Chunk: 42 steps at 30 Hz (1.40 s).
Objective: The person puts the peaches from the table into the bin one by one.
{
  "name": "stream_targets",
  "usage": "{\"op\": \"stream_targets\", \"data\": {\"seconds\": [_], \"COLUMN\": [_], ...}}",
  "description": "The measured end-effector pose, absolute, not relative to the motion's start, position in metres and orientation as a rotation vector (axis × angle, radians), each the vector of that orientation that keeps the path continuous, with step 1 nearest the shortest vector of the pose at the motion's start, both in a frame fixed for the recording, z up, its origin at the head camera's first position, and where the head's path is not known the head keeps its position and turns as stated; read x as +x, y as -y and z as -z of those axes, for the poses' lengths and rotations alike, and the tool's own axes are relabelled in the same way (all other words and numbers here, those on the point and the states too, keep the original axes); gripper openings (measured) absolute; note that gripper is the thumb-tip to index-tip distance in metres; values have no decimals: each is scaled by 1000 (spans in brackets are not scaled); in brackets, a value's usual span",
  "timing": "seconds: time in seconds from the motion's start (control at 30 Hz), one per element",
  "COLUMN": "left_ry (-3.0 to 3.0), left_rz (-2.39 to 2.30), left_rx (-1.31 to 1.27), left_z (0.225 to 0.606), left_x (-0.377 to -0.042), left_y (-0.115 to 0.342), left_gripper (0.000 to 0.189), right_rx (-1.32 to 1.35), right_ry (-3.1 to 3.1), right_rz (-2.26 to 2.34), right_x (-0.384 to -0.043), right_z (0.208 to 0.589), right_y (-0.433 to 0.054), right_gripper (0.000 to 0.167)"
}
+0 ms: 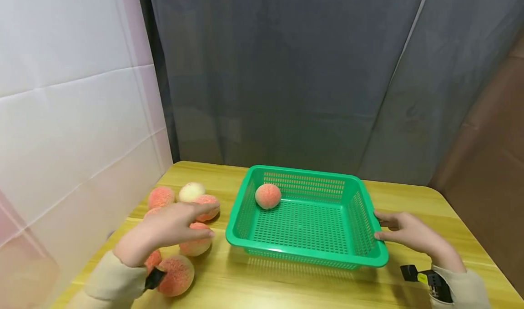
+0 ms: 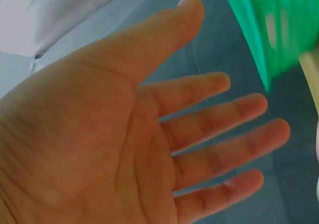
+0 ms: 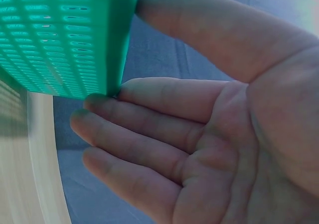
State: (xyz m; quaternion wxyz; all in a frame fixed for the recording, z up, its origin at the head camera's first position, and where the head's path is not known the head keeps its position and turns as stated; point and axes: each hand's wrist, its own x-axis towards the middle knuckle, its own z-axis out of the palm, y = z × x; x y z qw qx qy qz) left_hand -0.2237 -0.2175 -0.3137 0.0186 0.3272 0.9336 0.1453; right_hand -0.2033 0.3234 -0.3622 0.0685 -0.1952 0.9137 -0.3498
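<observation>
The head view is looking forward and down across the table (image 1: 262, 286), from far enough back to be taking in the left hand (image 1: 165, 227), right hand (image 1: 411, 235), curtain (image 1: 278, 72) and whole basket (image 1: 307, 253). The left wrist view is facing the left hand's palm from very near, catching a piece of basket at upper right. The right wrist view is facing its palm as closely, seeing the table sideways at lower left. All three are sharing part of the basket.
</observation>
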Motion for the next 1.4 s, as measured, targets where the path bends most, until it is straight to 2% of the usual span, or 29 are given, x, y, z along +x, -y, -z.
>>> {"op": "stream_targets", "data": {"seconds": [0.13,0.27,0.4,0.53,0.7,0.9,1.4], "left_ry": [-2879,-2925,-2977,-2965,-2852,-2677,-2594], "left_rz": [-401,-395,-437,-447,-490,-568,-524], "left_rx": [988,864,777,670,560,397,252], "left_z": [293,283,295,316,334,340,354], "left_x": [-243,-279,-315,-335,-346,-355,-367], "left_y": [248,280,312,341,362,363,361], "left_gripper": [53,51,50,58,70,79,79], "right_rx": [-595,-585,-552,-567,-589,-583,-608], "right_ry": [-2753,-2750,-2769,-2759,-2729,-2728,-2740], "right_rz": [1057,1063,1048,1048,1084,1095,1111], "right_x": [-200,-201,-206,-211,-215,-215,-210], "right_z": [364,362,358,357,359,358,366], "right_y": [-324,-325,-322,-317,-312,-312,-313], "right_gripper": [68,68,69,70,72,73,69]}}
